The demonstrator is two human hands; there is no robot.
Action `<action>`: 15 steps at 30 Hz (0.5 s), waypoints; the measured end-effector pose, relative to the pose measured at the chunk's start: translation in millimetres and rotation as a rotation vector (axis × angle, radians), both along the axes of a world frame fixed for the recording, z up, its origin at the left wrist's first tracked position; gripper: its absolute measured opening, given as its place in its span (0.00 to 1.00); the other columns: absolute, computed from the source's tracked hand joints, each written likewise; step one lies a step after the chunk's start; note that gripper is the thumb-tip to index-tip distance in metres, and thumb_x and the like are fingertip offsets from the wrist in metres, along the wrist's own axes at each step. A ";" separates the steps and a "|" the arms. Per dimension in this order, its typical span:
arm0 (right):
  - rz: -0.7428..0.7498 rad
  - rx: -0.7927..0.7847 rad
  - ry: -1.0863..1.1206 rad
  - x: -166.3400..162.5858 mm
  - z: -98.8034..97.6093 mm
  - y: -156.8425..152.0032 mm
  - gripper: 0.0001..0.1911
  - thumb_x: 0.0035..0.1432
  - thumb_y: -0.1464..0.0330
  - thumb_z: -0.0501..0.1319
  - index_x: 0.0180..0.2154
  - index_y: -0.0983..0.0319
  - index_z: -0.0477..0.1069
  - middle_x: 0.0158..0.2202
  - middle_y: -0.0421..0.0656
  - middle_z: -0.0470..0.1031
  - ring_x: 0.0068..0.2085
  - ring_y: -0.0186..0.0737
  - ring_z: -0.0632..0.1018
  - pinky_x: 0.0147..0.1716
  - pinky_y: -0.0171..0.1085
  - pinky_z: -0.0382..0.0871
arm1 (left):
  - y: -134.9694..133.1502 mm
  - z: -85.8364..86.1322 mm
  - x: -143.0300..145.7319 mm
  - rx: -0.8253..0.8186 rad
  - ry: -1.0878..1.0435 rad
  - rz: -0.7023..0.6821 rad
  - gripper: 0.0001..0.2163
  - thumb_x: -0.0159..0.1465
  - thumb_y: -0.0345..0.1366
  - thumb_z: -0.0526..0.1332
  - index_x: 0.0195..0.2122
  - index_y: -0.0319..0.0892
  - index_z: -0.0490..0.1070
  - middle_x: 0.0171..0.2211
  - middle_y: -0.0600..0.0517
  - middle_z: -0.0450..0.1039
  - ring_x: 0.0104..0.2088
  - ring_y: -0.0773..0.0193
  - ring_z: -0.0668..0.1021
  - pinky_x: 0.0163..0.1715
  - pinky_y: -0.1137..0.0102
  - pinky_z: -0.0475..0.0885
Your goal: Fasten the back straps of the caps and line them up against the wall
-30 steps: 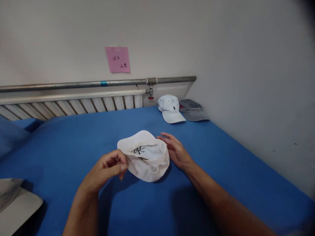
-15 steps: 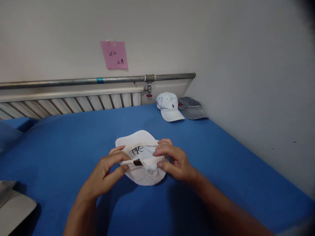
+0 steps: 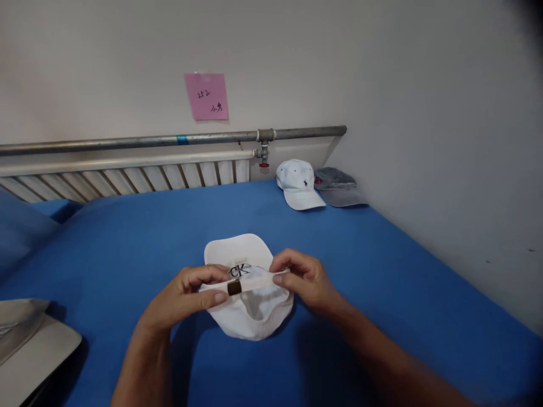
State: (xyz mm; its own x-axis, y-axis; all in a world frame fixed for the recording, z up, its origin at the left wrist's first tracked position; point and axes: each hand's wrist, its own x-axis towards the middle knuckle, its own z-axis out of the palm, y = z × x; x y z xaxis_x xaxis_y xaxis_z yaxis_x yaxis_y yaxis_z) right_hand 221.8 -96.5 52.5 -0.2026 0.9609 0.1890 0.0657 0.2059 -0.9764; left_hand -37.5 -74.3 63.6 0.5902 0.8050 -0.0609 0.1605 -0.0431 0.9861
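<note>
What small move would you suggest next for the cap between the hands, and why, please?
Perhaps the left hand could ease the dark buckle along the strap while the right hand steadies the other side: both hands pinch the strap at the back of the white cap, and the buckle sits right beside the left fingertips.

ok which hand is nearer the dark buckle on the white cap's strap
Left: the left hand pinches the strap just beside the dark buckle. The right hand pinches it farther along, a bare stretch of strap between.
</note>
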 end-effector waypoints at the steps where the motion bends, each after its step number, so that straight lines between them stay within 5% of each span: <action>1: 0.002 -0.004 -0.005 -0.2 -0.1 0.0 0.01 0.49 0.70 0.61 0.28 0.61 0.71 0.24 0.36 0.68 0.24 0.30 0.65 0.24 0.32 0.58 | 0.0 -0.2 0.4 -0.001 0.002 -0.003 0.09 0.56 0.41 0.66 0.37 0.45 0.79 0.38 0.50 0.77 0.40 0.60 0.75 0.39 0.71 0.67; 8: -0.049 0.079 -0.072 -1.3 -3.7 3.8 0.02 0.52 0.71 0.59 0.28 0.61 0.70 0.26 0.37 0.70 0.26 0.32 0.69 0.26 0.32 0.61 | 0.2 -3.7 2.2 -0.053 0.076 0.058 0.14 0.61 0.46 0.61 0.35 0.40 0.78 0.28 0.52 0.73 0.29 0.66 0.71 0.29 0.73 0.64; 15: -0.148 0.783 -0.630 -17.0 11.1 -12.9 0.09 0.57 0.75 0.57 0.38 0.61 0.72 0.38 0.45 0.77 0.40 0.42 0.74 0.44 0.45 0.61 | 0.3 -4.7 11.5 -0.096 0.058 0.052 0.15 0.61 0.47 0.61 0.34 0.38 0.77 0.25 0.54 0.69 0.25 0.69 0.68 0.26 0.74 0.61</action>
